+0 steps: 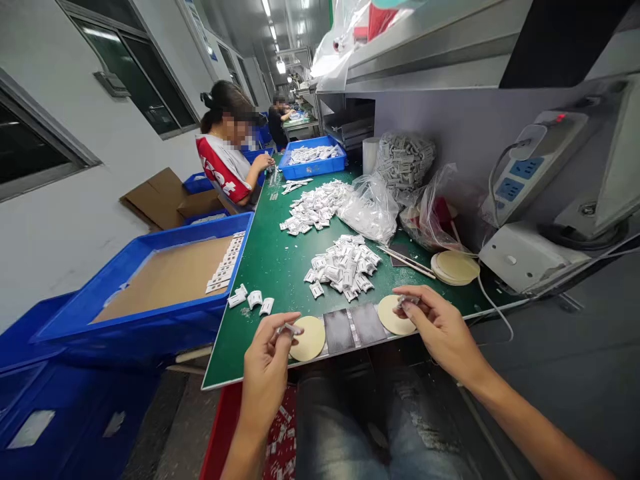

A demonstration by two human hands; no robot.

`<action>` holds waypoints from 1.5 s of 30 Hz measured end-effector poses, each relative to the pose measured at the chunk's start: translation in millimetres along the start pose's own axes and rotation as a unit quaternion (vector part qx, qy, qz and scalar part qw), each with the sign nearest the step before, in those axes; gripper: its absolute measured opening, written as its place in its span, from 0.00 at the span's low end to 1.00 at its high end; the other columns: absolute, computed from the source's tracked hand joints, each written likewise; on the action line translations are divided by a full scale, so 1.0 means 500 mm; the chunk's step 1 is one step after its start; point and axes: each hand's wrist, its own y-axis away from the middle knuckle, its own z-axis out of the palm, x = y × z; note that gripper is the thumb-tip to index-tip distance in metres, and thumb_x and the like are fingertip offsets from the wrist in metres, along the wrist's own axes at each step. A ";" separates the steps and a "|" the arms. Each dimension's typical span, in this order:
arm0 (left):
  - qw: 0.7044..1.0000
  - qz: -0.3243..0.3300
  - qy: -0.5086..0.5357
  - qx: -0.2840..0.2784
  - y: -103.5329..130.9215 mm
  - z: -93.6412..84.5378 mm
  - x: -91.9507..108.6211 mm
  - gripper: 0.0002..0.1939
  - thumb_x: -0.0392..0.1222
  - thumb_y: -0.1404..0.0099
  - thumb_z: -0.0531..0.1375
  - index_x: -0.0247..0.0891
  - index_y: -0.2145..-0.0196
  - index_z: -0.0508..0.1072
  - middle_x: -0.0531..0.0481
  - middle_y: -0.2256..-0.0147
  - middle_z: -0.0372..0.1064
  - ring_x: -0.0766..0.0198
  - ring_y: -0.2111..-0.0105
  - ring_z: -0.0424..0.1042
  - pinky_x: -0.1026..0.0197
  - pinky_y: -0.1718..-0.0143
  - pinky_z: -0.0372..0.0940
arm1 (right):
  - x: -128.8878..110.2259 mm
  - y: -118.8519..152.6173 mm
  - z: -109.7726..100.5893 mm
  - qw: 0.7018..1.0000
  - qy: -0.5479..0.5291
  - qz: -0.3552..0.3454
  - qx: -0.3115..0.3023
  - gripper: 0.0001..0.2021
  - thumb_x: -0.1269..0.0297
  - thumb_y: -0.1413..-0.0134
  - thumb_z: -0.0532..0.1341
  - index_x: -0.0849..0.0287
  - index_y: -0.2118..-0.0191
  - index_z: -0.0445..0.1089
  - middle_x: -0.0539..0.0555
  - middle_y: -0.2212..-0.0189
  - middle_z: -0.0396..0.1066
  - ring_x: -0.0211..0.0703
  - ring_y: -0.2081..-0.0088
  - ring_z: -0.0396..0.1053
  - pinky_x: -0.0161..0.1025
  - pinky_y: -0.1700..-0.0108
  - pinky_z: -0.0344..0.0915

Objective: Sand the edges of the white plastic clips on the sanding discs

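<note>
My left hand [269, 357] pinches a small white plastic part [290, 329] between thumb and fingertips, over the edge of a pale round disc [311, 341]. Another small white part [407, 301] is held in my right hand [434, 320], above a second pale disc [393, 319]. Between the discs lie two dark grey rectangular pads [339, 331], side by side at the table's front edge. Beyond them is a pile of white curved plastic parts [345, 267]. A few loose white parts [255, 299] lie at the left edge of the green table [270, 267].
At left stands a blue tray [145, 247], with a row of white parts [226, 263] on cardboard. Farther back are a larger pile [320, 203], plastic bags [373, 207] and a blue bin [313, 172]. Thin sticks [407, 260] lie at right. A co-worker [230, 147] sits across.
</note>
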 end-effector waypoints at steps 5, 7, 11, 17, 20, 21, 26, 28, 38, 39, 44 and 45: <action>0.985 0.055 -0.161 -0.011 -0.027 0.025 -0.030 0.07 0.45 0.34 0.60 0.41 0.62 0.76 0.48 0.60 0.76 0.55 0.58 0.73 0.56 0.55 0.64 | 0.031 -0.024 0.014 0.992 0.101 -0.064 -0.027 0.06 0.71 0.39 0.58 0.56 0.60 0.72 0.53 0.60 0.76 0.47 0.57 0.72 0.42 0.57 0.65; 0.965 0.088 -0.248 -0.005 -0.019 0.020 -0.045 0.06 0.45 0.34 0.60 0.42 0.64 0.76 0.48 0.62 0.75 0.54 0.59 0.71 0.55 0.57 0.62 | 0.039 -0.017 0.005 0.981 0.160 -0.105 -0.036 0.06 0.71 0.38 0.59 0.56 0.59 0.73 0.54 0.61 0.76 0.49 0.56 0.69 0.45 0.55 0.61; 0.940 0.144 -0.307 -0.032 -0.006 0.014 -0.053 0.05 0.41 0.31 0.58 0.41 0.62 0.74 0.49 0.62 0.74 0.55 0.60 0.70 0.56 0.59 0.61 | 0.035 -0.015 -0.013 0.942 0.263 -0.193 -0.074 0.08 0.71 0.35 0.58 0.58 0.57 0.75 0.56 0.61 0.76 0.50 0.58 0.66 0.46 0.59 0.54; 0.928 0.175 -0.319 -0.075 -0.004 0.011 -0.045 0.05 0.38 0.30 0.57 0.40 0.61 0.73 0.49 0.63 0.72 0.57 0.61 0.69 0.58 0.60 0.61 | 0.016 -0.018 -0.016 0.891 0.358 -0.263 -0.092 0.10 0.76 0.37 0.58 0.60 0.68 0.73 0.55 0.71 0.72 0.46 0.68 0.61 0.45 0.65 0.48; 0.925 0.172 -0.332 -0.069 -0.010 0.008 -0.042 0.05 0.38 0.30 0.57 0.40 0.62 0.73 0.49 0.63 0.71 0.57 0.61 0.69 0.58 0.60 0.61 | 0.019 -0.021 -0.013 0.884 0.385 -0.256 -0.072 0.11 0.77 0.37 0.57 0.60 0.70 0.71 0.54 0.73 0.70 0.44 0.71 0.59 0.45 0.66 0.46; 0.923 0.170 -0.338 -0.070 -0.012 0.007 -0.041 0.04 0.37 0.30 0.57 0.40 0.63 0.72 0.49 0.64 0.71 0.57 0.62 0.68 0.58 0.61 0.60 | 0.021 -0.021 -0.013 0.882 0.389 -0.257 -0.070 0.12 0.76 0.37 0.57 0.60 0.71 0.71 0.54 0.74 0.69 0.45 0.71 0.58 0.45 0.66 0.46; 0.925 0.178 -0.322 -0.100 -0.010 0.001 -0.039 0.03 0.38 0.30 0.58 0.40 0.61 0.72 0.50 0.63 0.71 0.58 0.62 0.69 0.59 0.61 0.61 | 0.028 -0.017 -0.014 0.877 0.391 -0.272 -0.069 0.10 0.75 0.37 0.58 0.59 0.67 0.73 0.53 0.72 0.72 0.45 0.69 0.61 0.44 0.65 0.48; 0.923 0.181 -0.332 -0.079 -0.007 0.002 -0.038 0.04 0.37 0.30 0.57 0.40 0.62 0.73 0.49 0.64 0.70 0.58 0.63 0.68 0.59 0.61 0.60 | 0.025 -0.016 -0.014 0.875 0.403 -0.264 -0.053 0.10 0.75 0.37 0.58 0.58 0.69 0.72 0.53 0.74 0.71 0.45 0.69 0.61 0.44 0.66 0.47; 0.932 0.157 -0.322 -0.060 0.005 -0.008 -0.036 0.04 0.37 0.31 0.59 0.39 0.63 0.74 0.50 0.64 0.71 0.59 0.63 0.69 0.60 0.61 0.60 | 0.032 -0.014 -0.016 0.888 0.397 -0.223 -0.064 0.11 0.75 0.38 0.59 0.58 0.71 0.71 0.53 0.75 0.69 0.45 0.70 0.59 0.44 0.67 0.46; 0.933 0.147 -0.322 -0.061 0.006 -0.012 -0.033 0.04 0.37 0.32 0.59 0.39 0.64 0.74 0.50 0.65 0.71 0.59 0.63 0.69 0.59 0.62 0.60 | 0.030 -0.010 -0.017 0.890 0.395 -0.217 -0.063 0.11 0.75 0.38 0.59 0.58 0.72 0.71 0.53 0.75 0.69 0.45 0.70 0.59 0.44 0.67 0.45; 0.960 0.070 -0.231 -0.140 0.030 -0.003 -0.005 0.03 0.37 0.34 0.60 0.42 0.67 0.74 0.54 0.68 0.73 0.62 0.68 0.71 0.62 0.66 0.61 | -0.019 0.032 -0.018 0.923 0.300 -0.213 -0.113 0.10 0.75 0.38 0.58 0.57 0.69 0.71 0.51 0.75 0.68 0.43 0.71 0.60 0.42 0.67 0.47; 0.967 0.077 -0.214 -0.119 0.032 0.011 0.001 0.04 0.36 0.34 0.60 0.42 0.66 0.74 0.53 0.67 0.73 0.61 0.66 0.71 0.62 0.64 0.62 | -0.031 0.032 -0.011 0.928 0.281 -0.213 -0.123 0.09 0.74 0.38 0.58 0.57 0.68 0.72 0.51 0.75 0.68 0.43 0.71 0.61 0.41 0.67 0.47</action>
